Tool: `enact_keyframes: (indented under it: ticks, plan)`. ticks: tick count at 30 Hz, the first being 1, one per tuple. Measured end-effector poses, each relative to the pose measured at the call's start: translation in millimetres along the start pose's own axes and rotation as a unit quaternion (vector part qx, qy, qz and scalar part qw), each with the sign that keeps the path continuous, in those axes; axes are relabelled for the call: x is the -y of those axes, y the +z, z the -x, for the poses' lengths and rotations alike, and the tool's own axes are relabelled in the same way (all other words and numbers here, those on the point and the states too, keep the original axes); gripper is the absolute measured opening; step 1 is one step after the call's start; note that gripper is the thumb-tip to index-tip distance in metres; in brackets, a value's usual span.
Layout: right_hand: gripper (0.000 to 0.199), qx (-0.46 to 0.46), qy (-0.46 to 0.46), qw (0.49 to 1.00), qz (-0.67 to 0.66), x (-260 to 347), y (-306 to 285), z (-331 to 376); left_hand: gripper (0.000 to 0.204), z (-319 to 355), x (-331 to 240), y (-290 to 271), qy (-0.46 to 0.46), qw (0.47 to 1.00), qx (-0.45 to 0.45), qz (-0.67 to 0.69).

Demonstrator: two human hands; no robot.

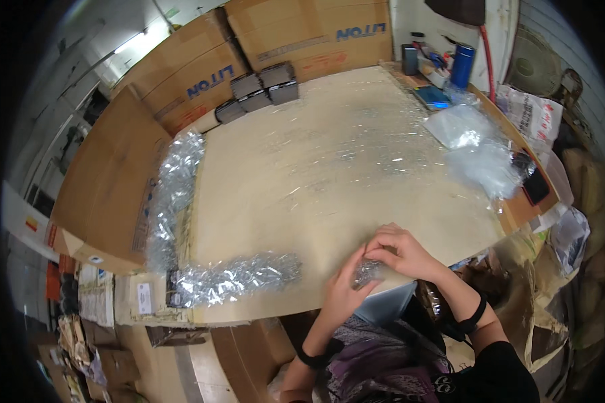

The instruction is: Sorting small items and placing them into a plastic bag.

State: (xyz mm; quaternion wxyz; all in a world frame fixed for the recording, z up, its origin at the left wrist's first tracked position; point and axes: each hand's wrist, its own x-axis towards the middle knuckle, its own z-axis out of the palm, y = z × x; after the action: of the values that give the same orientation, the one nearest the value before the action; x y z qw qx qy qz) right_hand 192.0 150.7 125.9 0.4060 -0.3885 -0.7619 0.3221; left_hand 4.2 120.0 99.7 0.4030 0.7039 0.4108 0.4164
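Both hands meet near the table's front edge, right of the middle. Between them is a small clear plastic bag (367,273) with shiny contents too fine to make out. My left hand (345,287) wraps the bag from the left. My right hand (398,251) curls over its top, fingertips bent in near the left fingers. Just below them, a grey-blue flat piece (387,303) sits at the table edge above my lap. To the left, a row of shiny clear packets (242,275) lies along the front edge. Thin glinting bits (343,144) are scattered over the tabletop (262,208).
More shiny packets (175,185) line the left side by a cardboard wall (107,181). Dark grey blocks (252,93) stand at the back. On the right are a lit scale (431,98), a blue can (462,66), clear plastic bags (480,164) and a dark phone-like object (536,186).
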Motion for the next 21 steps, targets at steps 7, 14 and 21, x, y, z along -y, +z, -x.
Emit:
enact_keyframes:
  ticks: [7,14,21]
  plan:
    - [0.011,-0.005,-0.031,0.996,0.080,21,2,-5,0.024,4,27,4,-0.043,0.992,-0.024,0.119]
    - [0.010,0.006,0.127,0.971,-0.200,-2,-23,-4,0.033,11,21,-13,0.004,0.969,-0.055,0.241]
    - [0.009,0.065,-0.004,0.995,0.069,-13,-10,-21,0.059,0,13,-9,-0.016,0.997,-0.062,0.034]
